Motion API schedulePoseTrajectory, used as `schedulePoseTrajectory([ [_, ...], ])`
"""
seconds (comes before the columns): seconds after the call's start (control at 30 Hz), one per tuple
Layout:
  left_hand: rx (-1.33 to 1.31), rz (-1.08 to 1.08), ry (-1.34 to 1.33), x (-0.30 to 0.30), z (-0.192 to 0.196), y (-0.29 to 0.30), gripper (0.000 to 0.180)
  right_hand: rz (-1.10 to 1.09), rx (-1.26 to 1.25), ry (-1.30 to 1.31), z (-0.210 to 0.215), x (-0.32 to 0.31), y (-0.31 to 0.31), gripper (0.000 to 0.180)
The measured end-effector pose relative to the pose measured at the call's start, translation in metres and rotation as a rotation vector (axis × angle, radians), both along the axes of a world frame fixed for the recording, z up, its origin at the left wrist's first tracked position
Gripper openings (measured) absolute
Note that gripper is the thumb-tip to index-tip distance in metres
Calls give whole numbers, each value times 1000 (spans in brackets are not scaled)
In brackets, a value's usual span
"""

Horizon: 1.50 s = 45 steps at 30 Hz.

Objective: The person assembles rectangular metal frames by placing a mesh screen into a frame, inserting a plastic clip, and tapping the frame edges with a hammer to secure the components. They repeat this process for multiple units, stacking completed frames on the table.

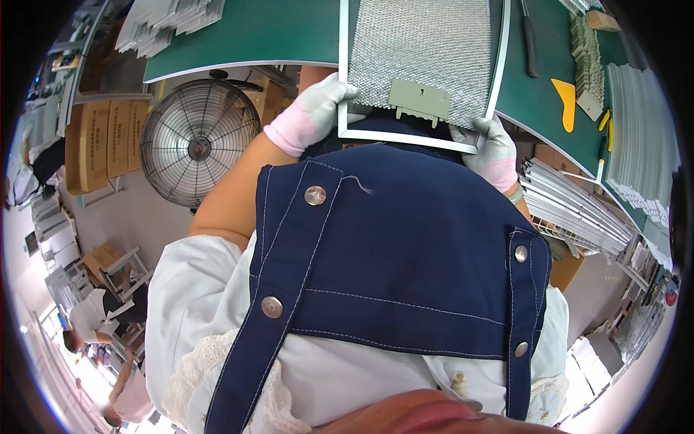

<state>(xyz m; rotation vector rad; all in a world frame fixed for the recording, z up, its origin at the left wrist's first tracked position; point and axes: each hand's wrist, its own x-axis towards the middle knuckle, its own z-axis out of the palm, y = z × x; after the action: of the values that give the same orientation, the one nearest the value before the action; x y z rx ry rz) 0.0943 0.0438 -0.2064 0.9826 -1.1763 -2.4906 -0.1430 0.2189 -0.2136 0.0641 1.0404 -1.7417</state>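
A rectangular silver metal frame (405, 140) extends off the near edge of the green table toward my body. Inside it lies a sheet of silver metal mesh (423, 50), with a gap between its near edge and the frame's near bar. A grey-green toothed piece (419, 100) sits at that mesh edge. My left hand (314, 112), in a white and pink glove, is closed on the frame's left side bar. Gloved alike, my right hand (494, 150) grips the near right corner, its fingers bent around the bar. Some fingertips of both hands are hidden beneath the frame.
On the green table (253, 47) right of the frame lie a black-handled tool (530, 47), a yellow flat piece (564, 105), yellow-handled pliers (609, 130) and stacked pale strips (640, 130). A floor fan (199, 148) stands left. Cardboard boxes (108, 141) and other people are further left.
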Motion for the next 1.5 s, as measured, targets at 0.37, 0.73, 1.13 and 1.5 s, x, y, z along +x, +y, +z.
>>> schedulePoseTrajectory([
  [0.37,-308,-302,-258,17,4,-21,28,-3,-27,-32,-4,-2,0,48],
  [0.73,-13,-209,-24,27,-3,-24,24,56,-118,-92,-9,-4,3,45],
  [1.13,4,-118,0,23,0,-12,40,-3,-60,-65,-6,0,1,47],
  [1.5,-241,-158,-32,16,-6,-2,42,14,-33,-30,-4,0,2,47],
])
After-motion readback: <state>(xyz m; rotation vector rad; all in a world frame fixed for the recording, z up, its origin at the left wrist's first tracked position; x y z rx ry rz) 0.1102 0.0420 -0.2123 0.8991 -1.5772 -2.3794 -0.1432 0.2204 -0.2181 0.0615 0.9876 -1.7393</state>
